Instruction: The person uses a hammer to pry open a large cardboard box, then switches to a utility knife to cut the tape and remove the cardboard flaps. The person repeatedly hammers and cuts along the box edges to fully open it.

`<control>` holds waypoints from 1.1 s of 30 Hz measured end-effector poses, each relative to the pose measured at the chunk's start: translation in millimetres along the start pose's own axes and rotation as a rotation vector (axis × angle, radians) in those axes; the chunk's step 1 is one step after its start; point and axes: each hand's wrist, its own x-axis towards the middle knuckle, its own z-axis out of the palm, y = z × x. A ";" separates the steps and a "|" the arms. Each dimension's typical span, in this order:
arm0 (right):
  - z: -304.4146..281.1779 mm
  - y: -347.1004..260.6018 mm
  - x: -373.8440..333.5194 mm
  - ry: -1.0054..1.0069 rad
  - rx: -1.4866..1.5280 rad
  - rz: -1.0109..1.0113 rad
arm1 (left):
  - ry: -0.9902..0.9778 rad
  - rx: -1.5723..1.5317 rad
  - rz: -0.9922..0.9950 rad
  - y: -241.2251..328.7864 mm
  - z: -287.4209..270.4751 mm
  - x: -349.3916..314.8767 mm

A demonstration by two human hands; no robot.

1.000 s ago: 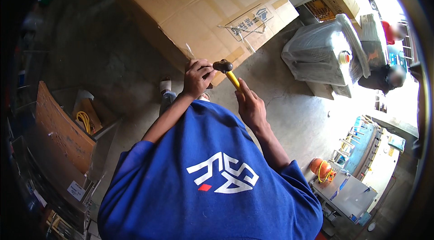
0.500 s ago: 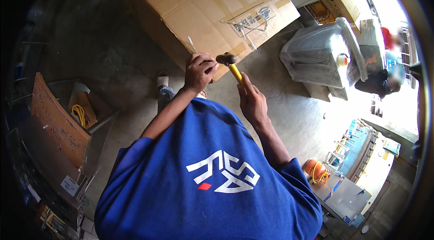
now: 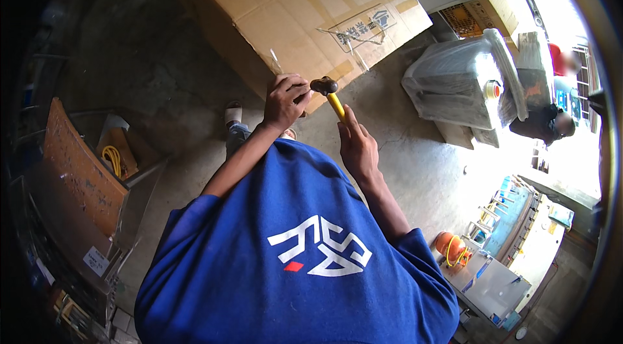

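Yellow-handled hammer [image 3: 335, 105] in my right hand [image 3: 359, 147], its dark head [image 3: 322, 86] hovering just beside the fingertips of my left hand [image 3: 284, 103]. Right fingers are wrapped around the handle, index more or less along it. Left fingers are bent and bunched close together; whether they're pinching something small or actually touching the hammer, I honestly can't tell from up here. Both hands are out in front of me around the near corner of the big cardboard box [image 3: 292, 33], with a bit of clear plastic [image 3: 274, 59] poking up on the far side of my left hand. If I had to call the step, I'd say it's close-in steadying stuff: left hand minding the spot, right hand keeping the hammer near. From here I reckon the next move calls for a loose wrist, short controlled motion, and left fingertips kept clear of that head, 'cause they're awfully close. Plastic-wrapped bulky thing [image 3: 444, 78] to the right is well apart, so elbow room looks fine.
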 end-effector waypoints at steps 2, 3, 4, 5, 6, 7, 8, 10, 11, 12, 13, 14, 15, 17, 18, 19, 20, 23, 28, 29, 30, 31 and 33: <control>2.0 -1.2 -2.2 0.042 0.023 -0.023 | -0.003 0.009 0.016 0.2 0.2 0.6; 3.1 -1.4 -3.0 0.064 0.035 -0.034 | -0.010 0.017 0.007 0.0 0.1 0.4; 4.1 -0.8 -3.2 0.033 0.009 -0.016 | -0.017 0.024 -0.001 0.0 0.0 0.1; 5.4 0.1 -2.8 0.002 -0.016 0.002 | -0.024 0.032 -0.009 0.0 -0.2 -0.2; 6.0 0.3 -2.5 -0.031 -0.042 0.018 | -0.025 0.041 -0.018 -0.5 0.2 -1.1; 5.6 -1.0 -2.4 -0.021 -0.046 0.023 | -0.025 0.049 -0.027 -0.8 0.8 -2.0; 4.8 -3.3 -2.0 -0.013 -0.051 0.027 | -0.026 0.059 -0.036 -1.2 1.1 -3.0; 3.1 -5.5 -4.3 0.024 -0.037 0.029 | 0.015 0.134 -0.081 11.6 -4.0 3.2; 2.8 -7.3 -6.3 0.050 -0.016 0.022 | 0.035 0.172 -0.104 16.3 -5.9 5.3; 2.2 -8.7 -7.5 0.076 0.003 0.012 | 0.012 0.170 -0.104 14.8 -5.5 4.3; 3.5 -6.4 -7.9 0.065 -0.010 0.007 | -0.011 0.169 -0.103 11.3 -5.7 3.9; 6.6 -2.0 -7.5 0.054 -0.024 0.002 | -0.035 0.167 -0.102 7.7 -6.1 4.1; 7.5 0.3 -7.5 0.039 -0.038 -0.001 | -0.077 0.167 -0.108 7.2 -7.2 4.8; 5.7 0.9 -5.4 -0.014 -0.085 0.032 | -0.085 0.144 -0.094 6.1 -10.9 4.9; 4.1 -0.8 -3.3 -0.041 -0.107 0.046 | -0.087 0.133 -0.087 5.9 -12.0 3.8; 1.7 -3.5 -1.3 -0.034 -0.100 0.051 | -0.076 0.152 -0.078 7.8 -11.1 1.9; -1.2 -6.8 0.7 -0.028 -0.092 0.056 | -0.085 0.161 -0.072 8.6 -11.2 0.5; 0.1 -9.5 -0.4 0.096 0.012 0.016 | -0.112 0.182 -0.055 9.9 -15.1 6.9; 18.3 4.5 -3.3 0.088 0.045 -0.006 | -0.115 0.141 -0.041 10.5 -15.6 5.1; 17.9 6.3 -3.0 0.076 -0.022 0.022 | -0.117 0.148 -0.047 9.4 -13.3 3.8; 14.3 2.1 -0.4 0.087 -0.003 0.010 | -0.118 0.160 -0.054 8.3 -12.9 2.9; 10.3 -1.9 2.0 0.097 0.016 -0.002 | -0.120 0.172 -0.062 7.2 -12.7 1.9; 7.2 -5.7 1.5 0.148 0.044 -0.025 | -0.130 0.172 -0.054 5.8 -14.4 2.0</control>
